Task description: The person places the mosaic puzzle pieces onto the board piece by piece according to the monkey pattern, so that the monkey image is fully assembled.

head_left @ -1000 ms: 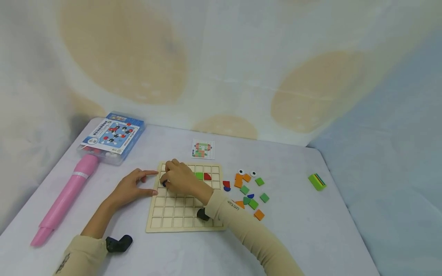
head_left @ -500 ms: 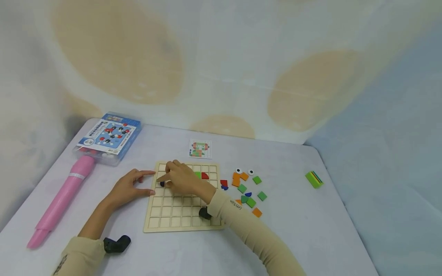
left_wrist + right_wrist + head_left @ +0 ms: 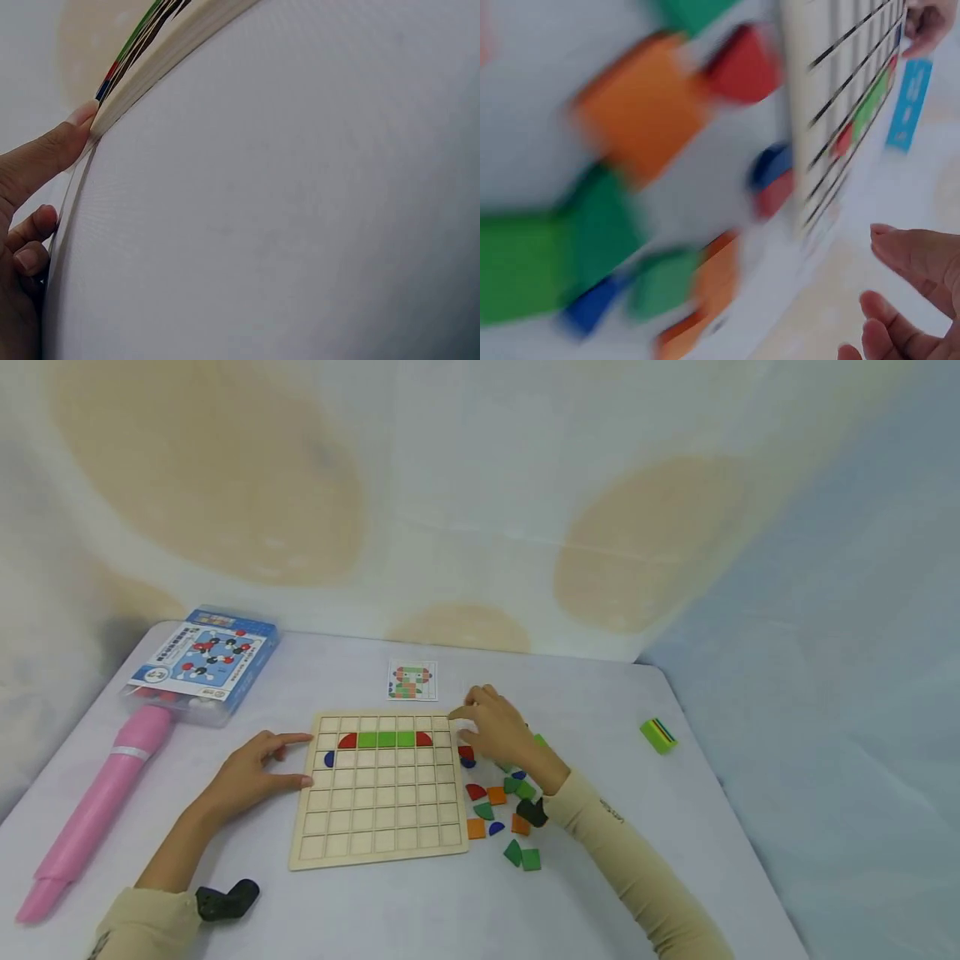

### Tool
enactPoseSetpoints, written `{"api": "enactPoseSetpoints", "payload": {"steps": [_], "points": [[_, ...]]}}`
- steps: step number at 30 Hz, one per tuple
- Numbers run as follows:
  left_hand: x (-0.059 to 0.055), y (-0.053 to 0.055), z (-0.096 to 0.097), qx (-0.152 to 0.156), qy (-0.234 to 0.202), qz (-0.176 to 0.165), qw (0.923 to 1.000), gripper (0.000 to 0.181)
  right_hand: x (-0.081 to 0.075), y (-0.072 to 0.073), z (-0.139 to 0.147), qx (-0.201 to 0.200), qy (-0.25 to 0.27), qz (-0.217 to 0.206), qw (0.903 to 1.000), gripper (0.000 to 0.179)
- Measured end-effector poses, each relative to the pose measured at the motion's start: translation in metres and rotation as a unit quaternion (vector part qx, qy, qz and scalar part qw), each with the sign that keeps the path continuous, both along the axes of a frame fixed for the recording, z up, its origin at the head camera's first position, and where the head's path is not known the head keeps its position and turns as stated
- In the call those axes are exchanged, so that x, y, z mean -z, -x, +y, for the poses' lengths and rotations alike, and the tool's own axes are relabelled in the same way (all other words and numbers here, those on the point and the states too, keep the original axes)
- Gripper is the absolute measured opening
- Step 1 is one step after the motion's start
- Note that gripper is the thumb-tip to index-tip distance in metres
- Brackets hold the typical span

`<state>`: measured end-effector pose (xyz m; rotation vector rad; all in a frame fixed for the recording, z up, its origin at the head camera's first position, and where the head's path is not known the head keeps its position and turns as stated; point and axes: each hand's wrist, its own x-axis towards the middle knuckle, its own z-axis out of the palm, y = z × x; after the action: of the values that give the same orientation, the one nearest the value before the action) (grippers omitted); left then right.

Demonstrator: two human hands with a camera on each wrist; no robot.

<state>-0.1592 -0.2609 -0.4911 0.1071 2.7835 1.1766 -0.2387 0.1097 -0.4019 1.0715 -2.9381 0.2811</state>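
Observation:
A wooden grid board (image 3: 373,818) lies flat on the table. One row of it holds a red quarter-circle piece (image 3: 348,742), three green square pieces (image 3: 386,739) and another red piece (image 3: 423,739). A blue half-round piece (image 3: 329,759) sits in the row below, at the left. My left hand (image 3: 243,777) touches the board's left edge with thumb and forefinger spread. Above the board's upper right corner, my right hand (image 3: 498,727) hovers with thumb and fingers apart; the right wrist view shows nothing between them. Part of the loose pieces is hidden behind this hand.
Loose orange (image 3: 497,795), green, red and blue pieces lie right of the board. A printed pattern card (image 3: 412,681) is behind it. At left are a boxed set (image 3: 206,660) and a pink tube-shaped object (image 3: 93,810). A small green striped block (image 3: 658,737) lies far right.
My right hand has left the blue half-round piece in its cell and moved right, off the board's left side. The left hand keeps its place at the edge. The head view has shifted slightly.

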Motion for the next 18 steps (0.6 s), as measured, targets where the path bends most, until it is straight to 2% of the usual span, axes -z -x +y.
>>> {"api": "enactPoseSetpoints", "payload": {"steps": [4,7,12,18], "points": [[0.001,0.000,-0.002,0.001,-0.004,-0.001,1.0000,0.077,0.011,0.004,0.045,0.100,0.005,-0.011,0.9950,0.025],[0.002,0.001,-0.004,0.000,-0.005,0.002,1.0000,0.076,0.019,0.005,0.064,0.136,0.000,-0.015,0.9905,0.026],[0.003,0.001,-0.004,0.005,-0.006,0.008,0.9999,0.076,0.028,0.005,0.075,0.154,-0.007,-0.022,0.9877,0.029],[0.004,0.000,-0.003,0.006,-0.004,0.011,0.9999,0.076,0.031,0.007,0.075,0.153,-0.010,-0.005,0.9882,0.031]]}}
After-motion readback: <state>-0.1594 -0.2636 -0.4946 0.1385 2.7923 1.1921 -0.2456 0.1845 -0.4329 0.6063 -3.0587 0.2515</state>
